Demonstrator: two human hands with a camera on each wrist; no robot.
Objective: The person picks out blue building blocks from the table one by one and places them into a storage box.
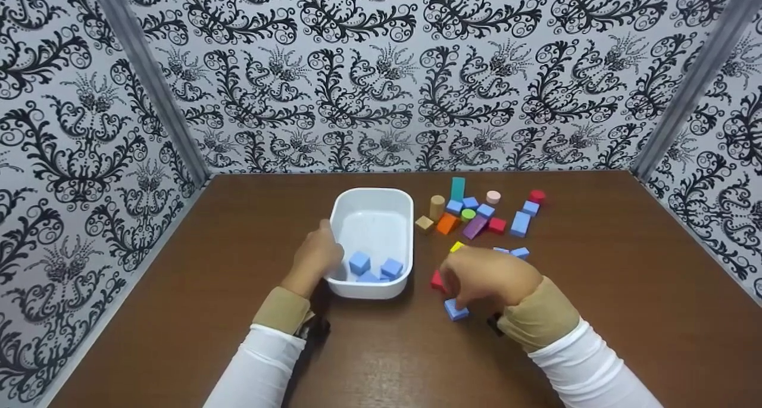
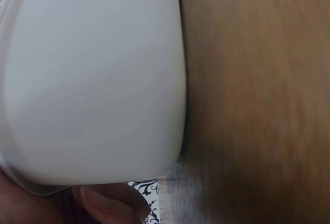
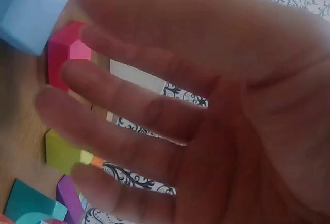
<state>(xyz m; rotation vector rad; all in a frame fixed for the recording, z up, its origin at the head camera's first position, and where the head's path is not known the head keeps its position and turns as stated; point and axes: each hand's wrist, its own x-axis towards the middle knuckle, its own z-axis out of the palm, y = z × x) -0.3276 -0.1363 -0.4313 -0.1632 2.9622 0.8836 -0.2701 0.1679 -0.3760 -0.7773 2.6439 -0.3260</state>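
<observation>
My left hand (image 1: 315,256) grips the left rim of a white plastic tub (image 1: 369,291), its thumb and fingers over the edge. Several light blue blocks (image 1: 359,262) lie at the tub's near end. The tub's outer wall (image 2: 98,80) fills much of the left wrist view. To the right, my right hand (image 1: 494,277) reaches down over a blue block (image 1: 457,314) on the table. Its thumb is right by this block, and its other fingers spread apart in the right wrist view. A red block (image 1: 437,281) sits just beyond, partly covered by the hand.
Behind my right hand lie scattered blocks: a teal block (image 1: 457,189), an orange block (image 1: 447,223), a purple block (image 1: 475,227), a wooden cylinder (image 1: 437,207), a red cylinder (image 1: 537,196) and several blue ones. Patterned walls (image 1: 381,98) enclose the brown table (image 1: 238,217).
</observation>
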